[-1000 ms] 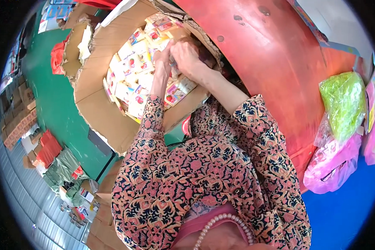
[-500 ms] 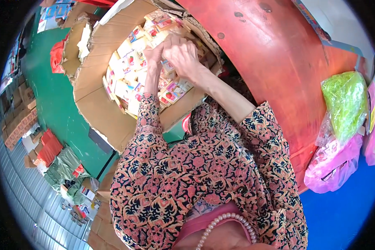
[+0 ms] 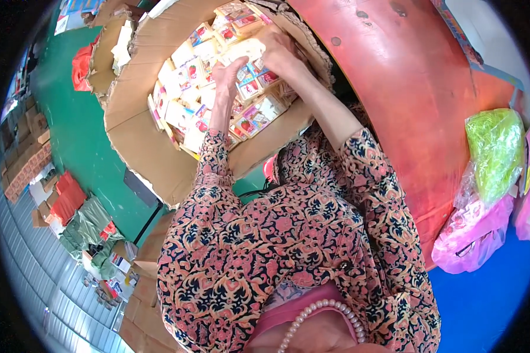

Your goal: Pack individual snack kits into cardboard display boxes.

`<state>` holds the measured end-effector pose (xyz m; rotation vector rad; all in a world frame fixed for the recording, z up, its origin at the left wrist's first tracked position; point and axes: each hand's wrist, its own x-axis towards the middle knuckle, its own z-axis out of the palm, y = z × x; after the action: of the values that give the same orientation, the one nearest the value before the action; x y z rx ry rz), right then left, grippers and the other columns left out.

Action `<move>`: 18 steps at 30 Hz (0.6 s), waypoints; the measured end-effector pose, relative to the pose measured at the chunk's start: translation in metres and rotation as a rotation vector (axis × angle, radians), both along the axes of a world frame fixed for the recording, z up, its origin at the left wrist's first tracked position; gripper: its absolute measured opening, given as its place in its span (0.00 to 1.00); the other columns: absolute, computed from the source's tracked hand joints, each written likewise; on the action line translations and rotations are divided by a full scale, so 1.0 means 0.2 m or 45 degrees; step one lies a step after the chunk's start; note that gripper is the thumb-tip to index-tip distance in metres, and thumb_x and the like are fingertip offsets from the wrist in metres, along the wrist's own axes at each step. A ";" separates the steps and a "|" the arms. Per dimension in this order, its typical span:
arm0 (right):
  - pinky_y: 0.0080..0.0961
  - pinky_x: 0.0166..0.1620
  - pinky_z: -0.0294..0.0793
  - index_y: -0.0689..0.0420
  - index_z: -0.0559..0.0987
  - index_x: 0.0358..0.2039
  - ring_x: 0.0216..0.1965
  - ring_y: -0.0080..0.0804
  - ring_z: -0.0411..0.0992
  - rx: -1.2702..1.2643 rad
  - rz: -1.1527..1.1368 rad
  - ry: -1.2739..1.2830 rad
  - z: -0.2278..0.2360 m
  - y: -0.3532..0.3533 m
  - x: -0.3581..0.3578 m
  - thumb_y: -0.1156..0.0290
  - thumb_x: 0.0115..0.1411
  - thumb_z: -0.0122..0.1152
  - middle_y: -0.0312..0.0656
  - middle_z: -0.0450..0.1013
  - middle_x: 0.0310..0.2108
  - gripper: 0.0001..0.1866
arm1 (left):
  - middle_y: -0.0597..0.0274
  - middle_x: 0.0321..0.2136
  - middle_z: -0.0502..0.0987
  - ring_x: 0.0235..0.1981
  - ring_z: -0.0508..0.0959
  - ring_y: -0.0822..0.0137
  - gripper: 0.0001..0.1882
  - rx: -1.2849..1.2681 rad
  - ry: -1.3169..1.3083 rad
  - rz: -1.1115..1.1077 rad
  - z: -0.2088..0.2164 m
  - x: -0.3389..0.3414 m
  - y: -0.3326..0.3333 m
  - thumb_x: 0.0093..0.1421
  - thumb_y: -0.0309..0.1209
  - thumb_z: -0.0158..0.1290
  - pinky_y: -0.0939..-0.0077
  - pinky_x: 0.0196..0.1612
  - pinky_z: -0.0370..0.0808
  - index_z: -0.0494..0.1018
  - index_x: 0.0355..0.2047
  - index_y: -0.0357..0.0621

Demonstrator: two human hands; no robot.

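Observation:
A large cardboard box (image 3: 136,88) stands in front of me, its top open. Inside lies a heap of small, flat, wood-edged pieces (image 3: 189,76) with colourful printed faces, several showing red fruit pictures. My left hand (image 3: 227,75) is over the middle of the heap, thumb stretched away from the fingers, and I see nothing held in it. Farther right, my right hand (image 3: 281,54) reaches down among the pieces near the box's right wall. Its fingertips are blurred and partly hidden, so whether it grips a piece does not show.
A red table (image 3: 388,88) runs along the right of the box. A bag of lime-green shreds (image 3: 493,153) and a pink plastic bag (image 3: 477,238) lie at its right end. The floor (image 3: 76,135) is green on the left, with cartons and a red bundle (image 3: 69,197) farther off.
My hands were close together over the heap; now they are apart. The right hand has moved right toward the box's far wall, and the left thumb has spread out.

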<state>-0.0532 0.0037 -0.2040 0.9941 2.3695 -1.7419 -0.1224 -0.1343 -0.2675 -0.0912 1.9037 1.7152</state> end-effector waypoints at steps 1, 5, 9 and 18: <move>0.34 0.37 0.76 0.65 0.77 0.33 0.38 0.47 0.75 0.003 0.002 -0.001 0.01 0.00 0.00 0.73 0.48 0.58 0.54 0.74 0.34 0.12 | 0.56 0.33 0.78 0.30 0.78 0.68 0.21 0.053 0.022 -0.048 -0.01 -0.01 0.00 0.44 0.25 0.61 0.76 0.35 0.76 0.71 0.39 0.30; 0.36 0.42 0.73 0.66 0.73 0.40 0.42 0.48 0.72 0.158 0.099 -0.172 0.00 0.03 0.02 0.71 0.50 0.58 0.54 0.71 0.40 0.17 | 0.57 0.33 0.79 0.33 0.78 0.68 0.20 0.007 -0.016 -0.036 -0.03 0.01 0.03 0.42 0.24 0.61 0.77 0.41 0.73 0.73 0.38 0.31; 0.39 0.47 0.71 0.67 0.68 0.46 0.46 0.49 0.70 0.292 0.215 -0.337 0.00 0.02 0.01 0.69 0.52 0.58 0.54 0.68 0.46 0.22 | 0.57 0.34 0.78 0.32 0.78 0.68 0.21 -0.012 -0.046 -0.086 -0.05 -0.01 -0.01 0.42 0.24 0.61 0.77 0.39 0.73 0.73 0.38 0.29; 0.39 0.51 0.69 0.63 0.71 0.47 0.50 0.49 0.67 0.370 0.272 -0.424 -0.17 0.07 -0.03 0.64 0.57 0.54 0.55 0.67 0.49 0.20 | 0.57 0.29 0.78 0.25 0.78 0.69 0.18 0.087 -0.163 0.122 0.01 0.02 -0.02 0.40 0.21 0.62 0.79 0.30 0.75 0.71 0.33 0.30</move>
<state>-0.0597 0.0187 -0.2382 0.9297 2.4374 -1.0863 -0.1191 -0.1376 -0.2661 -0.2635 1.7719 1.7905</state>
